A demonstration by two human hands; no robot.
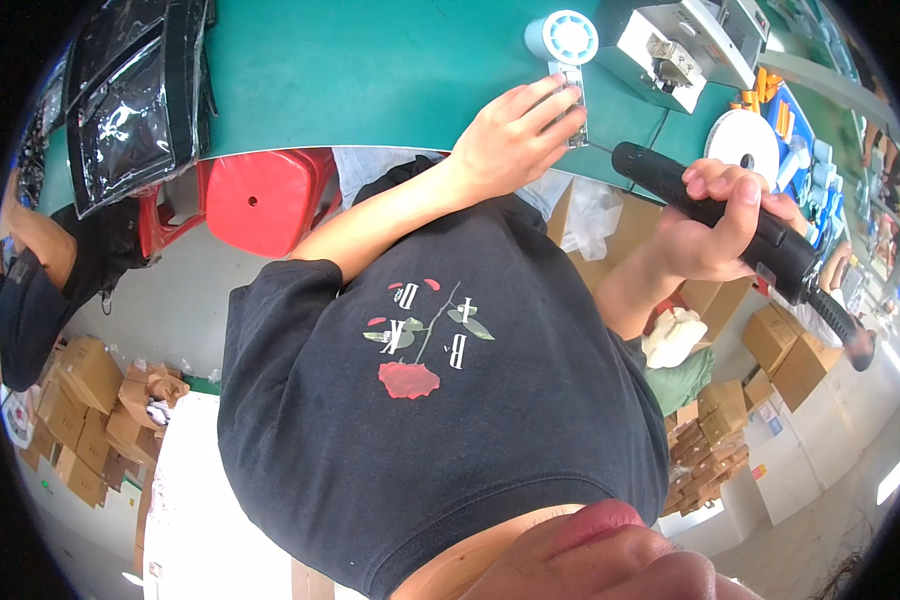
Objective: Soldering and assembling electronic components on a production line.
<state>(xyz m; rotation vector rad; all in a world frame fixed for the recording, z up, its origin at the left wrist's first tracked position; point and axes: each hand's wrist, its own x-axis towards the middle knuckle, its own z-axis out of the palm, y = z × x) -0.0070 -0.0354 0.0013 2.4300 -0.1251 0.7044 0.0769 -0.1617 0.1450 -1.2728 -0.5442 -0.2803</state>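
Black screwdriver (665, 183) in right hand (715, 243)

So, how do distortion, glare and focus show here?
Head view: fisheye distortion bows the near edge of the green table; head view: glare streaks the glossy black package, and a light strip at right looks washed out; head view: left hand, right hand and black tool look fairly sharp.

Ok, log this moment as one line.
left hand: on small clear part; right hand: gripping black electric screwdriver; bit: toward part, contact unclear; surface: green table
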